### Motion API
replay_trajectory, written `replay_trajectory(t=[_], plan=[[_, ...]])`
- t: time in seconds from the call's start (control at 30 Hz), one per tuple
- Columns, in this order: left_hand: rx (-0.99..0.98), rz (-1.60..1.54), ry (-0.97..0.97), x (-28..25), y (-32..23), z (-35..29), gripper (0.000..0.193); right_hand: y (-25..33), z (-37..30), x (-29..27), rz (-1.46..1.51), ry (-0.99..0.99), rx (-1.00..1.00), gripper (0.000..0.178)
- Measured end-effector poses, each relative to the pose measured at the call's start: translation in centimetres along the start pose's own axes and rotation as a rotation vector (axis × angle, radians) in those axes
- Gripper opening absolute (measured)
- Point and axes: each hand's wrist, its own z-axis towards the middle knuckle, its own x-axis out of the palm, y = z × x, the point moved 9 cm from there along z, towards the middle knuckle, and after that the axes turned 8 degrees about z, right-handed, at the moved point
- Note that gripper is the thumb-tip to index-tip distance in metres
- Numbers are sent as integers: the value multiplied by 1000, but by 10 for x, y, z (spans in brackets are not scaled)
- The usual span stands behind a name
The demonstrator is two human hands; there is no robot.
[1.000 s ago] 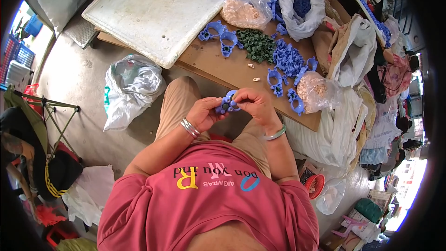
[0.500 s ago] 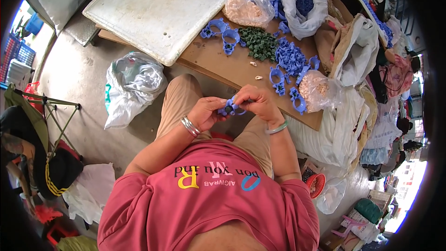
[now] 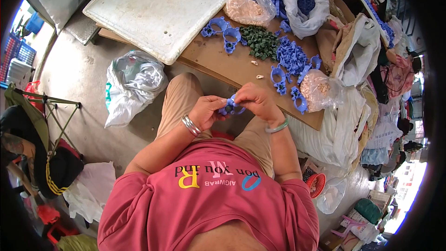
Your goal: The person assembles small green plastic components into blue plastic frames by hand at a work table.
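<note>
Now both hands, left hand (image 3: 207,111) and right hand (image 3: 254,101), pinch the blue plastic ring (image 3: 231,108) over the lap; a slipping fingertip could drop it off the table (image 3: 218,58) edge.

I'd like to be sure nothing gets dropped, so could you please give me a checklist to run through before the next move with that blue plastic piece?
1. Both hands on the piece: left hand and right hand pinch the blue plastic piece between them. Ok.
2. Piece held over the lap, short of the cardboard board. Ok.
3. More blue pieces piled on the board beyond the right hand. Ok.
4. Small green parts heaped beside them. Ok.
5. Whether the held piece is fully fitted together: fingers cover it. Cannot tell.
</note>
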Motion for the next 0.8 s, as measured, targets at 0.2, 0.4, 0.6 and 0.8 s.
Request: replay_trajectory(t=[0.2, 0.4, 0.6, 0.8], plan=[[75, 56, -32, -5, -3, 2, 17, 12, 0, 7, -311, 38, -156, 15], [92, 24, -48, -8, -5, 2, 18, 3, -5, 6, -289, -65, -119, 15], [113, 39, -94, -12, -7, 1, 19, -8, -10, 3, -202, -160, -43, 16], [94, 20, -42, -10, -7, 2, 20, -5, -8, 5, -234, -151, -55, 18]])
